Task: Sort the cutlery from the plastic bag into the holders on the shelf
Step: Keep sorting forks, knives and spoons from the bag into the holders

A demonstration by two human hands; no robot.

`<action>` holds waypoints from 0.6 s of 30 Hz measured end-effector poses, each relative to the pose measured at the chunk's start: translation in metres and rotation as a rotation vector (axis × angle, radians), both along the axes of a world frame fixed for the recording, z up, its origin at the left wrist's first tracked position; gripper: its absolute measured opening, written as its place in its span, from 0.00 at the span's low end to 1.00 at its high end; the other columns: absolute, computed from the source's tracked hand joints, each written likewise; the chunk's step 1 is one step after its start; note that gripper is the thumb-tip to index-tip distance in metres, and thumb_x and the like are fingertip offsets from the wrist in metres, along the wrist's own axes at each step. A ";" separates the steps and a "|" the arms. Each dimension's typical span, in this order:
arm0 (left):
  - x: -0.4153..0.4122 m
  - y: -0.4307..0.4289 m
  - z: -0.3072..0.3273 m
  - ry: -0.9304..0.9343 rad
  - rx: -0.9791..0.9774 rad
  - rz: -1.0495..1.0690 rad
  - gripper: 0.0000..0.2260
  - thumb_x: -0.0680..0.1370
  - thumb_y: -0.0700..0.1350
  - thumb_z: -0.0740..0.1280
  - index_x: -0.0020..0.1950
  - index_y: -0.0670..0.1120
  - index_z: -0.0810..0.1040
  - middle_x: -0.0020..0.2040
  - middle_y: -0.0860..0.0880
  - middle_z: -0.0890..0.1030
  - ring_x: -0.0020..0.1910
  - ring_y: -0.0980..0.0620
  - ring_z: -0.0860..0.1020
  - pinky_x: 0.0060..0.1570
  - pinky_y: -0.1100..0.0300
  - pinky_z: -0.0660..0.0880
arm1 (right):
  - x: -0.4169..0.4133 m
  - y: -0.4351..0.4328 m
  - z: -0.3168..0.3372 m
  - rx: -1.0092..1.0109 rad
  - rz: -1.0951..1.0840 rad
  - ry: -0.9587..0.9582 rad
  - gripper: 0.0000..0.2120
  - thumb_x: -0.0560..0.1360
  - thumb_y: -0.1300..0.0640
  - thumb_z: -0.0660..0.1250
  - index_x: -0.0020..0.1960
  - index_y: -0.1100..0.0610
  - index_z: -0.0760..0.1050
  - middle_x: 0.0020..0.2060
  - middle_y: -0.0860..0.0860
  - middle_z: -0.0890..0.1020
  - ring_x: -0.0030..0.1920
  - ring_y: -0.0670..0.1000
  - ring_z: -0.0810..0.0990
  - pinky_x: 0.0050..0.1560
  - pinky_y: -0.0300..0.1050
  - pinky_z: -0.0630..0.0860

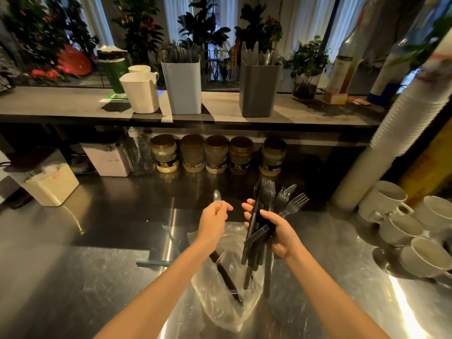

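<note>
— Well, where does the cutlery lie against your fingers?
— My right hand (276, 228) is clenched round a bundle of dark forks (269, 201), thumb across the handles. My left hand (214, 217) pinches a clear spoon (217, 195) by its stem, bowl up.
— Pose?
— Both forearms reach forward. The hands are raised side by side, just apart, above the plastic bag (220, 302) on the steel counter (73, 265).
— Appearance?
— Tines fan upward and handles hang toward the bag. More cutlery lies inside it. The pale blue holder (182, 86) and grey holder (259, 90) stand on the shelf (61, 104), well apart from my hands, both stocked.
</note>
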State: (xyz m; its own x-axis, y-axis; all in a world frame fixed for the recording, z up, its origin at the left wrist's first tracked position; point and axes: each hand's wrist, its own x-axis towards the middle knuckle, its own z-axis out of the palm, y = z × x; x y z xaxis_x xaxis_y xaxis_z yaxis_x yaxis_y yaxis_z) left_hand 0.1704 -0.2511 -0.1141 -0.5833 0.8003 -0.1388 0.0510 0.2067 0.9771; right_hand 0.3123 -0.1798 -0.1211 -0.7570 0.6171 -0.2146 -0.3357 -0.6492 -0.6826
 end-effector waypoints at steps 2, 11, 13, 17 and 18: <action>0.004 -0.001 0.011 -0.007 0.048 -0.029 0.08 0.80 0.44 0.61 0.45 0.47 0.78 0.31 0.53 0.72 0.27 0.59 0.67 0.26 0.68 0.62 | 0.002 -0.001 0.002 0.101 0.065 -0.027 0.18 0.74 0.62 0.61 0.63 0.60 0.73 0.53 0.54 0.83 0.44 0.50 0.83 0.44 0.45 0.80; 0.016 0.005 0.024 -0.016 0.096 -0.187 0.11 0.73 0.45 0.72 0.55 0.46 0.79 0.42 0.52 0.82 0.38 0.60 0.80 0.39 0.66 0.77 | -0.001 -0.006 0.005 0.261 0.177 -0.109 0.10 0.72 0.60 0.64 0.52 0.62 0.75 0.36 0.55 0.78 0.37 0.50 0.77 0.41 0.44 0.78; 0.017 0.003 0.020 -0.012 0.116 -0.207 0.05 0.75 0.45 0.70 0.50 0.48 0.79 0.39 0.50 0.82 0.31 0.58 0.78 0.36 0.62 0.78 | 0.000 -0.006 0.004 0.269 0.188 -0.123 0.10 0.72 0.59 0.66 0.52 0.61 0.75 0.37 0.55 0.79 0.38 0.50 0.78 0.43 0.44 0.78; 0.017 0.002 0.014 -0.051 0.125 -0.179 0.08 0.78 0.45 0.65 0.56 0.46 0.76 0.39 0.53 0.79 0.31 0.61 0.77 0.35 0.67 0.74 | 0.003 -0.007 0.001 0.250 0.140 -0.182 0.17 0.70 0.56 0.67 0.57 0.60 0.75 0.44 0.56 0.83 0.44 0.53 0.82 0.47 0.46 0.79; 0.016 0.002 0.014 -0.051 0.118 -0.200 0.08 0.78 0.45 0.65 0.56 0.44 0.76 0.39 0.52 0.79 0.30 0.61 0.77 0.35 0.66 0.75 | 0.004 -0.007 0.001 0.246 0.134 -0.189 0.17 0.70 0.57 0.66 0.58 0.59 0.75 0.45 0.56 0.83 0.45 0.54 0.83 0.47 0.46 0.79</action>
